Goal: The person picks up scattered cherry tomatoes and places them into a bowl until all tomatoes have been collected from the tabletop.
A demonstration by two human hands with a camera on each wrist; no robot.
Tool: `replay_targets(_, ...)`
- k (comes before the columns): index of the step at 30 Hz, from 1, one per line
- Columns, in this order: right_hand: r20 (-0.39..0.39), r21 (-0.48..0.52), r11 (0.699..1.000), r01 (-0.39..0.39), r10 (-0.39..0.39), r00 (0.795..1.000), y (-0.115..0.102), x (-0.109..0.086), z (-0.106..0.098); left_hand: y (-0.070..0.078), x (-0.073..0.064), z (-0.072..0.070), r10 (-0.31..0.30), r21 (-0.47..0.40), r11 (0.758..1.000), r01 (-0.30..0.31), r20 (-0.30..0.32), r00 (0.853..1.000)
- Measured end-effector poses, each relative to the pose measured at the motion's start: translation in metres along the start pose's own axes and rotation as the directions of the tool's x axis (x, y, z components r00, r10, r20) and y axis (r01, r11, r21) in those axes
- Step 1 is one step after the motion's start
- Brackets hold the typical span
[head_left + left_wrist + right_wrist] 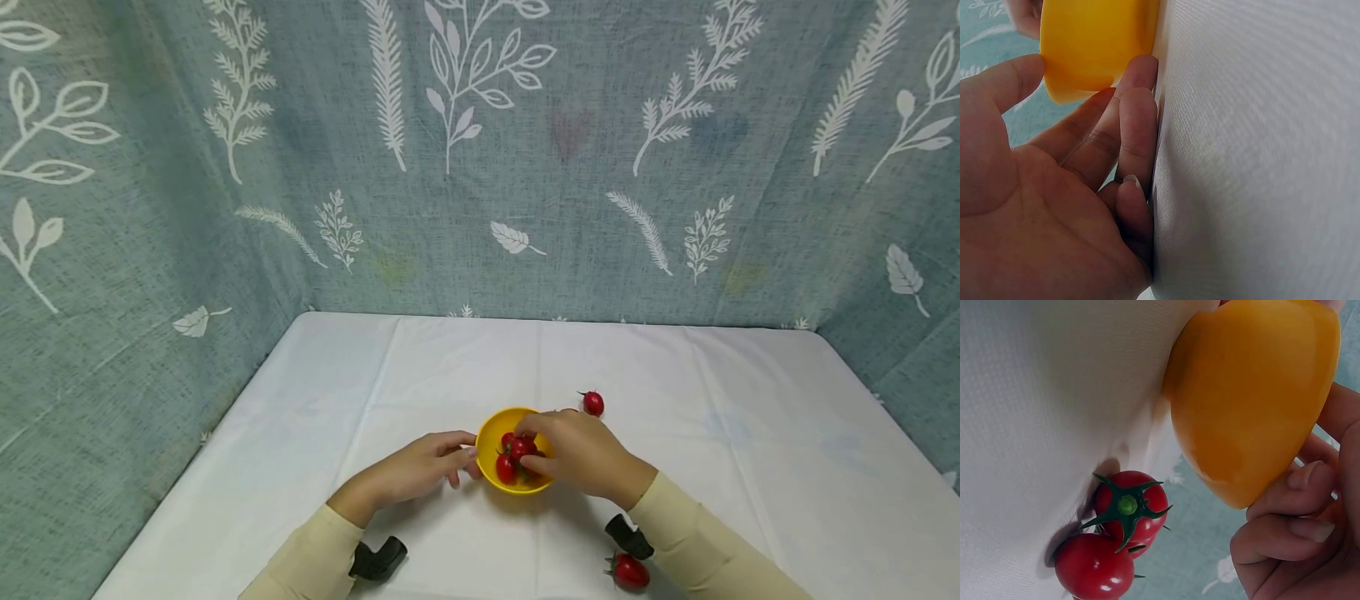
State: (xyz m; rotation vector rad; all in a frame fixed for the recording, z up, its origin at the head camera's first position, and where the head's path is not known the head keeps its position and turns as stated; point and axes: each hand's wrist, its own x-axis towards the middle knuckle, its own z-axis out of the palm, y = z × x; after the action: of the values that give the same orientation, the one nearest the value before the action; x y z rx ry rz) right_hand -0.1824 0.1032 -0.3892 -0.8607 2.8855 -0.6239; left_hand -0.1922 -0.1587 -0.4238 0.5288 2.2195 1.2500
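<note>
A yellow bowl (487, 475) with several red cherry tomatoes (506, 468) in it stands on the white-covered table. My right hand (588, 454) reaches over the bowl's right rim, and its thumb and index finger pinch a cherry tomato (522, 449) inside. From the left, my left hand (416, 471) touches the bowl's outer wall with its fingertips. In the left wrist view its thumb meets the rim, and the other fingers extend loosely low beside the bowl (1094, 50). The right wrist view shows the bowl's outside (1254, 394); its contents are hidden there.
Behind the right hand lies a loose cherry tomato (592, 403), with another mostly hidden beside it. One more tomato (630, 572) lies by the right forearm. Black wrist mounts (379, 558) hang below the sleeves. A patterned green curtain (480, 250) borders the table (420, 367).
</note>
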Motion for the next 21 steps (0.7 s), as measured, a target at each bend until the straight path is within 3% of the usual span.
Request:
replay_targets(14,-0.005,-0.044,0.999,0.031,-0.032,0.999,-0.0006,0.0011,0.0034,0.0012,-0.0008,0.0002,-0.005,0.010,1.000,0.005,-0.005,1.000)
replay_targets(21,-0.011,-0.017,1.000,0.019,-0.019,1.000,-0.0008,-0.0016,0.0006,0.0013,-0.0005,0.0003,-0.009,0.009,1.000,0.009,-0.006,1.000)
